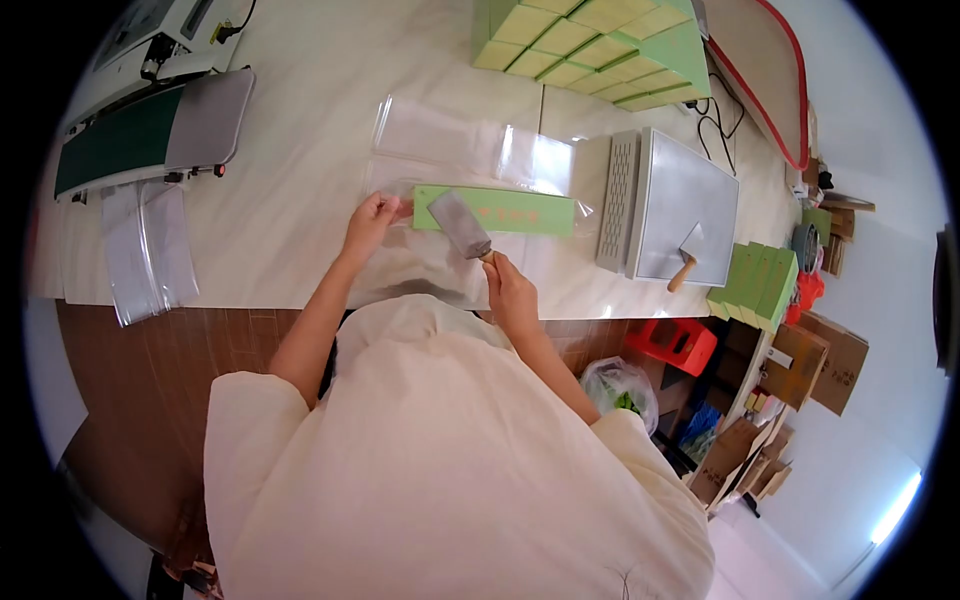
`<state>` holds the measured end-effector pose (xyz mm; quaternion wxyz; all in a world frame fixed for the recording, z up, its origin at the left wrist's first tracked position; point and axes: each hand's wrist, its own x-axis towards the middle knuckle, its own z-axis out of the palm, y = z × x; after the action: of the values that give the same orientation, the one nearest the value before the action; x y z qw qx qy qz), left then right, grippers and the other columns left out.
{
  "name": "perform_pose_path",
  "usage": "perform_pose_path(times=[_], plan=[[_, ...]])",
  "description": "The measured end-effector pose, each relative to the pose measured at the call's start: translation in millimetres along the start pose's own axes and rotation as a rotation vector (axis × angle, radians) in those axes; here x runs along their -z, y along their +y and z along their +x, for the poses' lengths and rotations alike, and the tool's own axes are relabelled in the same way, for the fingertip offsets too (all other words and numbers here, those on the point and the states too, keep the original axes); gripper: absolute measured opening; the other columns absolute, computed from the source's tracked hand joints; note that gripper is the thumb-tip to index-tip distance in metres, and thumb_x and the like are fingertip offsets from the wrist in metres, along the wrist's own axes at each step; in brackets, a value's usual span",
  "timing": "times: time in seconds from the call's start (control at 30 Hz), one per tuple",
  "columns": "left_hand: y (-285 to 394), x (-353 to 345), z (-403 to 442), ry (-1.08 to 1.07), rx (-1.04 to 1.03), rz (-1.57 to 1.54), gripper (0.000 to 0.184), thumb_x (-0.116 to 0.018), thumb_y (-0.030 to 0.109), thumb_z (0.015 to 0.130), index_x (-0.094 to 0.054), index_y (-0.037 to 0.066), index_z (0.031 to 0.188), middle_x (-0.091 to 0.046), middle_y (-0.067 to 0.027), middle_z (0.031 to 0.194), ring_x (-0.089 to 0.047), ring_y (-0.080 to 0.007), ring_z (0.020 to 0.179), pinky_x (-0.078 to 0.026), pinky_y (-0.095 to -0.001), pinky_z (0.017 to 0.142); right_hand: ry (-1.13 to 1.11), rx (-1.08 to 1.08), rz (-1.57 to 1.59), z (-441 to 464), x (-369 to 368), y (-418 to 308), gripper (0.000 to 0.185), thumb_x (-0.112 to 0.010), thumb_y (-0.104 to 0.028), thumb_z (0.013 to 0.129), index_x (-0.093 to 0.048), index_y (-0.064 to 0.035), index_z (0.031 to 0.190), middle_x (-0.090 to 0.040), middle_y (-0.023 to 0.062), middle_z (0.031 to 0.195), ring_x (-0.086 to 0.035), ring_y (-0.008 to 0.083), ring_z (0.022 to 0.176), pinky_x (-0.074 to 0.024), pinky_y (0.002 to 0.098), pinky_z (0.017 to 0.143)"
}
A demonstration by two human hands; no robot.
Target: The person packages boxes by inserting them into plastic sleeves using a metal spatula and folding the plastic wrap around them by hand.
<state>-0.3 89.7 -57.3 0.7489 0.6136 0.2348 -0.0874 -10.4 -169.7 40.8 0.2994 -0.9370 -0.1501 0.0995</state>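
Observation:
A long green box (540,212) with faint orange print lies flat on the table, clear plastic film (584,214) sticking out past its ends. At the box's left end my left hand (372,224) is closed, its fingers pinching the film there. My right hand (513,296) grips the wooden handle of a flat metal scraper (460,224). Its blade lies slanted over the left half of the box; whether it presses on the surface I cannot tell. Behind the box are flat clear plastic sleeves (440,135).
To the right stands a metal hot plate (690,200) with a wooden-handled trowel (685,262) on top. Stacked green boxes (600,50) stand at the back, more green boxes (757,283) at the right. A machine with a green belt (120,145) sits left, plastic film (150,245) hanging near it.

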Motion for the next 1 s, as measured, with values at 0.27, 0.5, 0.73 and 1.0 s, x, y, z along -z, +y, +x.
perform_pose_path(times=[0.27, 0.5, 0.73, 1.0], plan=[[-27.8, 0.9, 11.0, -0.025, -0.041, -0.064, 0.029, -0.053, 0.029, 0.101, -0.057, 0.000, 0.097, -0.070, -0.0098, 0.101, -0.066, -0.0146, 0.094, -0.051, -0.0265, 0.083, 0.059, -0.201, 0.007, -17.2, 4.5, -7.4, 0.018, -0.052, -0.022, 0.099, -0.056, -0.0054, 0.104, -0.066, 0.0184, 0.082, -0.062, 0.0408, 0.072, -0.0483, 0.0473, 0.059], [-9.6, 1.8, 6.7, -0.074, 0.020, 0.045, 0.028, -0.051, 0.027, 0.102, -0.055, -0.001, 0.099, -0.067, -0.0152, 0.111, -0.065, -0.0196, 0.103, -0.050, -0.0307, 0.095, 0.187, -0.559, 0.161, -9.2, -5.0, -2.8, 0.028, -0.044, -0.030, 0.102, -0.052, -0.0031, 0.106, -0.063, 0.0258, 0.082, -0.059, 0.0473, 0.074, -0.0453, 0.0523, 0.062], [-10.8, 0.0, 4.1, -0.071, -0.006, -0.091, 0.031, -0.053, 0.029, 0.101, -0.059, -0.001, 0.097, -0.070, -0.0093, 0.102, -0.065, -0.0132, 0.096, -0.050, -0.0265, 0.085, 0.050, -0.436, -0.017, -22.3, -37.9, -49.5, 0.025, -0.041, -0.027, 0.103, -0.045, -0.0029, 0.107, -0.063, 0.0259, 0.076, -0.060, 0.0481, 0.070, -0.0448, 0.0554, 0.059], [8.5, 2.0, 0.4, -0.145, 0.031, -0.043, 0.030, -0.049, 0.026, 0.103, -0.057, -0.002, 0.099, -0.069, -0.0120, 0.108, -0.066, -0.0172, 0.101, -0.048, -0.0296, 0.096, 0.023, -0.332, -0.024, 13.7, -70.7, -81.5, 0.023, -0.043, -0.023, 0.102, -0.043, -0.0005, 0.100, -0.061, 0.0243, 0.068, -0.059, 0.0461, 0.062, -0.0454, 0.0537, 0.054]])
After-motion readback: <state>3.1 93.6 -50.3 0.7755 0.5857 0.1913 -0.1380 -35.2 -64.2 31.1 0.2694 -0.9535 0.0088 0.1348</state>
